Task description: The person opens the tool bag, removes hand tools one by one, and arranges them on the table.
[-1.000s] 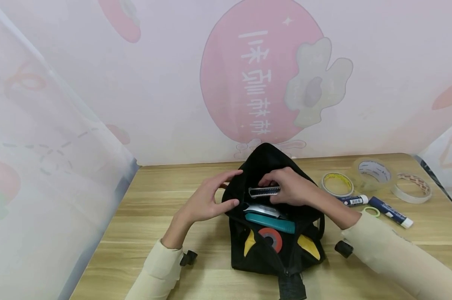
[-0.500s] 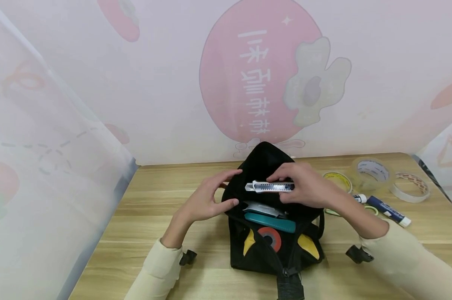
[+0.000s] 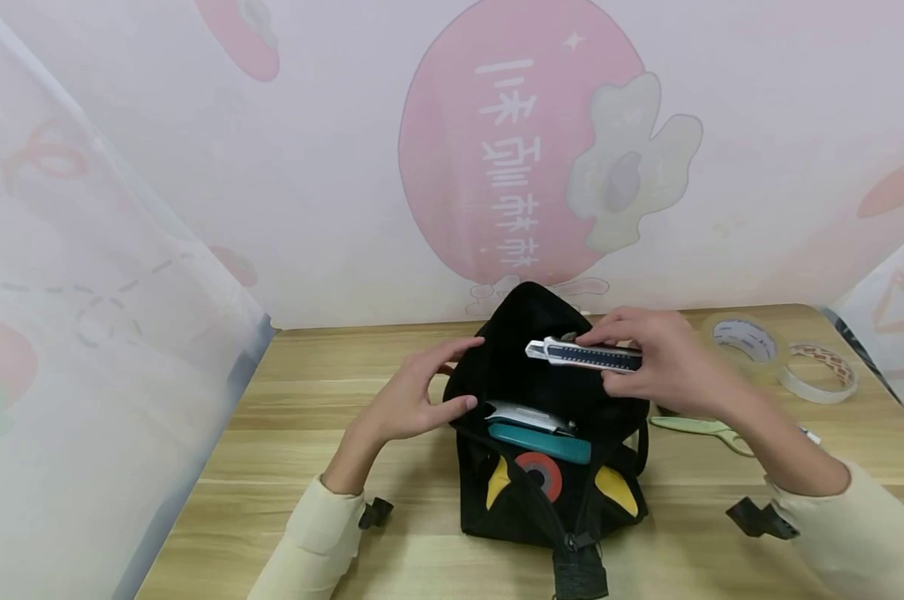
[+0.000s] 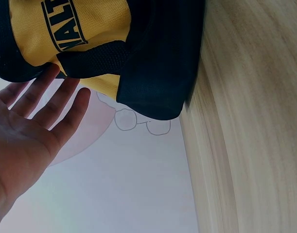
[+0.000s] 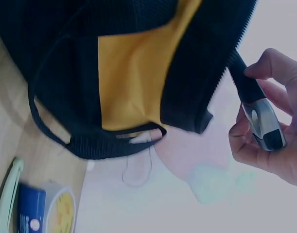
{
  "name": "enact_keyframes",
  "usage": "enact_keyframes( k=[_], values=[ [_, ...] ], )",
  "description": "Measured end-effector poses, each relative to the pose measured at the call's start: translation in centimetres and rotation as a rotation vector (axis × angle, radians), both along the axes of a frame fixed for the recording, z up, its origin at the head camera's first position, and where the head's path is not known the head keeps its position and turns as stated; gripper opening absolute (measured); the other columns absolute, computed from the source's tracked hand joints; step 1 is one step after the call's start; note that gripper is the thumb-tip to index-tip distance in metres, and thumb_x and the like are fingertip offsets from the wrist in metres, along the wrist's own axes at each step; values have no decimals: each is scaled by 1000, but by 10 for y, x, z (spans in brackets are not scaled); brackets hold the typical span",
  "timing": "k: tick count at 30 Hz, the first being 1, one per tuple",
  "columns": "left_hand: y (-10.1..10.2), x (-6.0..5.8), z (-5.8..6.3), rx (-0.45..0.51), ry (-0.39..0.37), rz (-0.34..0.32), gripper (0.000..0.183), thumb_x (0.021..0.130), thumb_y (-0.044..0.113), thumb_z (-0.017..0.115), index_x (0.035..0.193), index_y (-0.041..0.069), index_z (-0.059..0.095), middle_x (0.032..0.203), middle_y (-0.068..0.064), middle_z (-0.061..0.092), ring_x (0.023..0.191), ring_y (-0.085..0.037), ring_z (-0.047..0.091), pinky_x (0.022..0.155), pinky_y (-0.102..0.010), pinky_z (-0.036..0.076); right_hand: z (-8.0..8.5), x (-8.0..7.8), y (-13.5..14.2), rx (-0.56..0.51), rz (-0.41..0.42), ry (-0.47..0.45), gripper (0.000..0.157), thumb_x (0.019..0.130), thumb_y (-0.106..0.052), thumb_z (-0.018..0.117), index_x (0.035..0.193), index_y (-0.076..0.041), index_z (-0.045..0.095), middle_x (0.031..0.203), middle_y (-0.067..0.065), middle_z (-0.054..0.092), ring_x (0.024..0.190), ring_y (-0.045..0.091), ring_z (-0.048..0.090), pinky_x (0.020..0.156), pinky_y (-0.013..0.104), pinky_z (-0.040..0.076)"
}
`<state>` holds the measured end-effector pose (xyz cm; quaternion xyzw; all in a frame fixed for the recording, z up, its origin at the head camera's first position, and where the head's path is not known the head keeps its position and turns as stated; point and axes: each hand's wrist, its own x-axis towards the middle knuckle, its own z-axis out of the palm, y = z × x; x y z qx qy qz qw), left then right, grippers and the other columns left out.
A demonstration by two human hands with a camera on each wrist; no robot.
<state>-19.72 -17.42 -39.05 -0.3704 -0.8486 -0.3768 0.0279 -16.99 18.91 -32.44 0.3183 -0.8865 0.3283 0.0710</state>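
Observation:
A black and yellow tool bag [image 3: 489,521] stands with its mouth spread wide. My right hand [image 3: 665,358] holds a snap-off utility knife [image 3: 590,356] over the right side of the opening, its tip pointing left. In the right wrist view, thumb and fingers grip the knife's dark and silver body [image 5: 259,119] beside the zipper edge. My left hand [image 3: 414,400] has its fingers spread at the bag's left rim; in the left wrist view the straight fingers [image 4: 65,111] touch its yellow side. Inside lie a silver tool [image 3: 530,417] and a teal-handled tool [image 3: 541,444].
Right of the bag lie pale green scissors [image 3: 691,425], a clear tape roll [image 3: 747,340] and a white tape roll [image 3: 822,373]. A blue glue stick [image 5: 31,206] is beside another tape roll [image 5: 63,213]. A printed curtain [image 3: 332,208] hangs behind the table [image 3: 302,392].
My right hand has lifted the utility knife out of the bag's interior and moved it up and to the right. The left hand stays at the rim.

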Motion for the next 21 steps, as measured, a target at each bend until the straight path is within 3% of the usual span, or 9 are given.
enact_keyframes(
  k=[9,12,16,21],
  values=[
    [0,0,0,4,-17,3,73,94,26,77,161,15,49,159,-5,58,140,-26,60,110,-48,58,1,8,43,-46,-105,17,51,81,5,83,126,-17,79,117,3,74,67,2,56,49,23,46],
    [1,0,0,4,-20,4,73,94,26,76,161,15,49,159,-5,58,140,-26,60,110,-48,58,-2,10,57,-29,-150,48,52,81,4,83,127,-18,78,121,4,74,84,-7,59,63,14,51],
    [1,0,0,0,-18,6,73,94,27,76,161,15,49,159,-5,59,139,-26,61,110,-48,58,-6,13,75,-14,-213,32,48,84,2,83,127,-18,78,126,7,74,103,-16,55,79,2,48],
    [0,0,-1,-2,-18,7,73,94,28,76,161,15,49,159,-5,58,139,-26,61,110,-48,58,-13,13,97,28,-276,108,49,78,2,87,122,-17,80,117,10,79,90,-13,58,67,5,48]
  ],
)
